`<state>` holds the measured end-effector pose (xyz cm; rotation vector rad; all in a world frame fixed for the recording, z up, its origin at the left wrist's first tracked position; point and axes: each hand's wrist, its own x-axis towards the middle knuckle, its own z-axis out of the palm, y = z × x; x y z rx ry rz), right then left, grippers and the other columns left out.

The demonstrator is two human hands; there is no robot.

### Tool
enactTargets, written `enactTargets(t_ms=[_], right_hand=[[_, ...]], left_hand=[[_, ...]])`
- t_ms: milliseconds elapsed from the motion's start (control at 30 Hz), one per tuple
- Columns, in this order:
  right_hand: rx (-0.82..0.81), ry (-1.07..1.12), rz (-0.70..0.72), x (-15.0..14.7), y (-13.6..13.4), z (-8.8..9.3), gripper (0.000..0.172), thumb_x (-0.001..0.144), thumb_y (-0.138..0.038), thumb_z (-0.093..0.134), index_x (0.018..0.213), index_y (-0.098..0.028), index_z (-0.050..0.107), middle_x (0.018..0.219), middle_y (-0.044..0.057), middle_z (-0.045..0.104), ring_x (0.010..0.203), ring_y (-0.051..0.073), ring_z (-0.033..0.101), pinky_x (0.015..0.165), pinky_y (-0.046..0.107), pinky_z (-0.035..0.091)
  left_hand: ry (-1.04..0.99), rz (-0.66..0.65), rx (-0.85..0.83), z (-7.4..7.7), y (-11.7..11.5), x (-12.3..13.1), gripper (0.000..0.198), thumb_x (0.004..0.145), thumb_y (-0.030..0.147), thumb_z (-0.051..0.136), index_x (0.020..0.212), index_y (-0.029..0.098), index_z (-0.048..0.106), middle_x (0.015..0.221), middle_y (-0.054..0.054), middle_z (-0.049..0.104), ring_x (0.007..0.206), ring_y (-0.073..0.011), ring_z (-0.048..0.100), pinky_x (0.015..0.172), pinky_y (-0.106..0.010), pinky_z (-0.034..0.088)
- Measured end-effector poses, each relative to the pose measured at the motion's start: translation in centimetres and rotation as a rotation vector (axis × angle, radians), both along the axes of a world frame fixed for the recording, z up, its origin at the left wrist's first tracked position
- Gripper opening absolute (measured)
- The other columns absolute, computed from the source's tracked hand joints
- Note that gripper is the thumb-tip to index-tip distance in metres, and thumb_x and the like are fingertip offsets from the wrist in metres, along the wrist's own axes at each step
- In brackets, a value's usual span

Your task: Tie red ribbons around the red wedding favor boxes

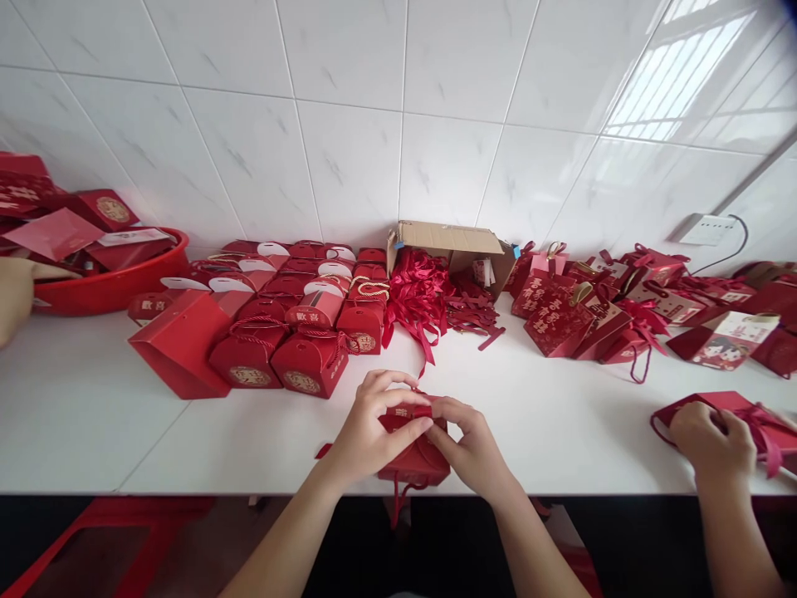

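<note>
A small red gift box [416, 463] stands in front of me near the table's front edge. My left hand [379, 423] reaches over it from the left, thumb and fingers pinched on a red ribbon [422, 411] at the box's top. From the right, my right hand [466, 433] pinches the same ribbon, its fingertips close to my left thumb. A red cord [404, 492] hangs from the box's near side over the table edge. My hands cover part of the box's top.
Rows of red gift boxes [311, 365] stand left of centre, beside a red basin [112, 286]. A cardboard box [448, 237] holds red ribbons [420, 286]. More bags [551, 320] stand right. Another person's hand [716, 440] touches a box at right; another person's arm [13, 299] is at left.
</note>
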<state>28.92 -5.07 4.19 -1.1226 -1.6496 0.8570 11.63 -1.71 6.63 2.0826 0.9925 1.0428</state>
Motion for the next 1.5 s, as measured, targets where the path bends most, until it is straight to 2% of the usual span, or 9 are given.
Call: enactTargets(t_ms=[100,267,467,533,633,767,967,1233,1500], right_hand=[[-0.02,-0.041,-0.034,0.2,-0.2,0.1,0.012,0.088,-0.024,0.058,0.091,-0.021,0.069,0.079,0.002,0.067,0.068,0.015,0.054,0.068,0.029,0.044],[-0.168,-0.095,-0.062,1.3,-1.7,0.8,0.016,0.087,-0.029,0.06,0.102,-0.023,0.063,0.071,-0.003,0.061,0.064,0.013,0.049,0.064,0.026,0.041],[-0.497,-0.26,0.153,4.2,-4.5,2.8,0.025,0.082,-0.036,0.068,0.099,-0.025,0.054,0.057,-0.008,0.06,0.052,0.012,0.048,0.055,0.024,0.038],[-0.438,-0.335,0.087,4.8,-4.2,3.2,0.022,0.082,-0.04,0.067,0.095,-0.024,0.059,0.063,-0.004,0.062,0.057,0.013,0.05,0.055,0.025,0.038],[-0.228,-0.221,-0.048,4.1,-2.3,3.0,0.02,0.088,-0.041,0.06,0.096,-0.023,0.066,0.08,0.001,0.066,0.067,0.015,0.053,0.063,0.027,0.043],[-0.05,-0.029,0.005,1.4,0.2,1.3,0.028,0.087,-0.034,0.061,0.113,-0.024,0.065,0.1,0.005,0.067,0.077,0.016,0.056,0.067,0.028,0.045],[-0.058,0.05,-0.066,-0.5,0.6,-0.9,0.016,0.088,-0.029,0.059,0.096,-0.021,0.069,0.082,0.003,0.066,0.067,0.014,0.05,0.064,0.027,0.044],[-0.04,0.038,-0.059,-0.4,0.5,-1.1,0.016,0.089,-0.033,0.055,0.084,-0.02,0.062,0.075,0.002,0.062,0.064,0.014,0.049,0.064,0.027,0.044],[-0.11,0.058,0.061,-0.3,0.6,-0.7,0.025,0.093,-0.042,0.049,0.081,-0.021,0.054,0.078,0.004,0.068,0.075,0.018,0.062,0.073,0.032,0.048]], left_hand=[[-0.053,0.046,0.007,-0.1,0.6,0.6,0.008,0.081,0.027,0.067,0.077,0.022,0.072,0.1,-0.007,0.067,0.104,-0.0238,0.059,0.095,-0.039,0.046],[-0.165,0.134,-0.1,-1.0,1.1,0.6,0.013,0.08,0.031,0.069,0.078,0.019,0.071,0.088,-0.006,0.069,0.091,-0.0213,0.065,0.086,-0.035,0.051],[-0.176,0.152,-0.229,-1.1,1.1,0.7,0.016,0.079,0.033,0.07,0.08,0.018,0.071,0.087,-0.005,0.07,0.088,-0.0206,0.067,0.085,-0.032,0.051],[-0.153,0.119,-0.25,-0.8,1.0,0.7,0.016,0.079,0.034,0.069,0.082,0.018,0.071,0.088,-0.005,0.071,0.089,-0.0208,0.067,0.085,-0.032,0.051],[-0.134,0.073,-0.234,-0.4,1.1,0.6,0.015,0.08,0.032,0.068,0.081,0.018,0.072,0.086,-0.005,0.071,0.087,-0.0205,0.067,0.084,-0.032,0.051],[-0.156,0.019,-0.196,-0.2,1.2,0.5,0.01,0.081,0.028,0.068,0.08,0.019,0.071,0.083,-0.004,0.07,0.084,-0.0192,0.066,0.082,-0.031,0.051],[-0.195,0.019,-0.208,-1.0,1.1,0.2,0.01,0.081,0.028,0.068,0.08,0.02,0.072,0.084,-0.004,0.065,0.085,-0.0185,0.064,0.081,-0.03,0.05],[-0.197,0.061,-0.239,-0.7,1.0,-0.4,0.016,0.083,0.035,0.063,0.082,0.021,0.069,0.091,-0.005,0.063,0.093,-0.0206,0.062,0.088,-0.032,0.046],[-0.151,0.355,-0.325,-5.3,-0.8,-2.6,0.026,0.08,0.045,0.063,0.085,0.023,0.051,0.087,-0.001,0.058,0.087,-0.0197,0.059,0.083,-0.033,0.045]])
